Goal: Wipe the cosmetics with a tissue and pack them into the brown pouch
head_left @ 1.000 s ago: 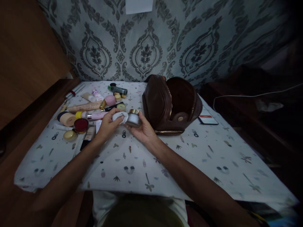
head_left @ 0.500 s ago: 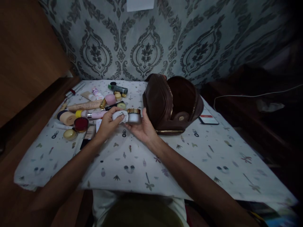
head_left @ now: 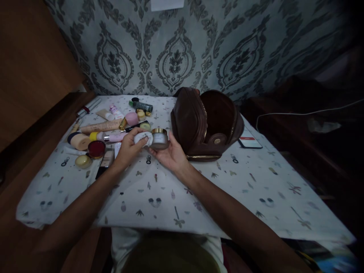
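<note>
The person's left hand (head_left: 129,151) has its fingers clamped on a crumpled white wad (head_left: 141,139), the thumb pressed across the front of it. The right hand (head_left: 173,155) grips a pale jar (head_left: 160,141) with a gold-coloured lid (head_left: 159,131); its thumb stands along the jar's right side and its other fingers reach beneath and behind, partly hidden. The jar is roughly upright, held above the cloth-covered bench (head_left: 182,212) with its lid on. The wad is at the jar's left side, though whether the two touch is hard to tell.

To the left of the hands lies a cluster of cosmetics: a dark red round pot (head_left: 96,149), a yellowish round pot (head_left: 83,162) just in front of it, a long beige tube (head_left: 101,126), a pink rounded container (head_left: 131,119) and a green-capped dark bottle (head_left: 141,106) farther back. Just beyond the right hand, a brown bag (head_left: 187,121) gapes open, its zip undone. A phone (head_left: 250,142) with a lit screen lies to the right of the bag.
</note>
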Demonstrator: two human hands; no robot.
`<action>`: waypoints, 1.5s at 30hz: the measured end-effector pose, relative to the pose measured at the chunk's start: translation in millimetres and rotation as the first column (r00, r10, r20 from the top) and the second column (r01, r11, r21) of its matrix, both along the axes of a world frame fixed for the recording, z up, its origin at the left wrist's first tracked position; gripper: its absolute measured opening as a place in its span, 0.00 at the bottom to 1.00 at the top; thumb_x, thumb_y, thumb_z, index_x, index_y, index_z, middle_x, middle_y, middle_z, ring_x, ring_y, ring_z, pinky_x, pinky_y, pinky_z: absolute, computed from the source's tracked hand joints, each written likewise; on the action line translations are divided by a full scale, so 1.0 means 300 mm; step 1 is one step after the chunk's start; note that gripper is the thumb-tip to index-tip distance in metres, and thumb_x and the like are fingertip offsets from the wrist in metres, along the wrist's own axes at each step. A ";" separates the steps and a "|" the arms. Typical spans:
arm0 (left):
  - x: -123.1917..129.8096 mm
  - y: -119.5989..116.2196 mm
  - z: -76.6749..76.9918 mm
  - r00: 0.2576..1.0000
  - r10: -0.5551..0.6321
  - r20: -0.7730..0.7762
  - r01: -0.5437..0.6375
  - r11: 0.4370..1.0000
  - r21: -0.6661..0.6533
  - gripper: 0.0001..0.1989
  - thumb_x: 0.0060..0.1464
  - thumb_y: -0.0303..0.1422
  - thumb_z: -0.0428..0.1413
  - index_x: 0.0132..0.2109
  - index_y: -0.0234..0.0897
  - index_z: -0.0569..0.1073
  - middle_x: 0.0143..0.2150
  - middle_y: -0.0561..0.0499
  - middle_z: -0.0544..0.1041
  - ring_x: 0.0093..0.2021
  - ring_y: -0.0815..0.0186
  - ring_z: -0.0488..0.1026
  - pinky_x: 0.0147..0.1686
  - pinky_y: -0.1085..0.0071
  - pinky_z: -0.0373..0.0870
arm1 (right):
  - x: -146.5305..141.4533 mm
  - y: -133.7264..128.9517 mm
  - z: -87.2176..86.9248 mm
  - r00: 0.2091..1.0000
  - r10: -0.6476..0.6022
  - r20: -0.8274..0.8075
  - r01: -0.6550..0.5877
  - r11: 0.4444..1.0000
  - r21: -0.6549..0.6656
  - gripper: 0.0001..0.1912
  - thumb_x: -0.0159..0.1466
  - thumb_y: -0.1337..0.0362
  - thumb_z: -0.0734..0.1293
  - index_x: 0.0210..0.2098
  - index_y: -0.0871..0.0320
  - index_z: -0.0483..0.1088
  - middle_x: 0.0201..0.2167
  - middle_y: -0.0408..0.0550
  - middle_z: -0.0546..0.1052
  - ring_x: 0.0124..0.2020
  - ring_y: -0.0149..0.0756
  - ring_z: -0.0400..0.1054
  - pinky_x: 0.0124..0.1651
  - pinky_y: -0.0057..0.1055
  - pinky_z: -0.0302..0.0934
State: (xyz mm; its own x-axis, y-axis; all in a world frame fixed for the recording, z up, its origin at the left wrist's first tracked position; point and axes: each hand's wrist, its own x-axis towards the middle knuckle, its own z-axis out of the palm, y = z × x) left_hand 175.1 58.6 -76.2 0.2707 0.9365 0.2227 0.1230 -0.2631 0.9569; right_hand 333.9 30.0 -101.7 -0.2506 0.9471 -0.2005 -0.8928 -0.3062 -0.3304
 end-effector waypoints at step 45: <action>0.010 -0.023 0.014 0.999 0.004 -0.050 0.000 0.996 0.091 0.11 0.52 0.38 0.60 0.42 0.39 0.74 0.38 0.52 0.76 0.36 0.64 0.72 0.34 0.71 0.71 | -0.006 -0.001 0.009 0.998 -0.041 0.038 0.040 0.999 0.006 0.12 0.69 0.54 0.65 0.43 0.55 0.73 0.37 0.44 0.82 0.38 0.36 0.75 0.43 0.36 0.73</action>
State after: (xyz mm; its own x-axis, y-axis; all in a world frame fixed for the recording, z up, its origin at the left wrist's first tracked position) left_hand 178.1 51.8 -71.9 0.2817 0.9134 0.2937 0.1704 -0.3489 0.9215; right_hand 332.0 29.6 -99.1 -0.2042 0.9574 -0.2039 -0.8911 -0.2681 -0.3662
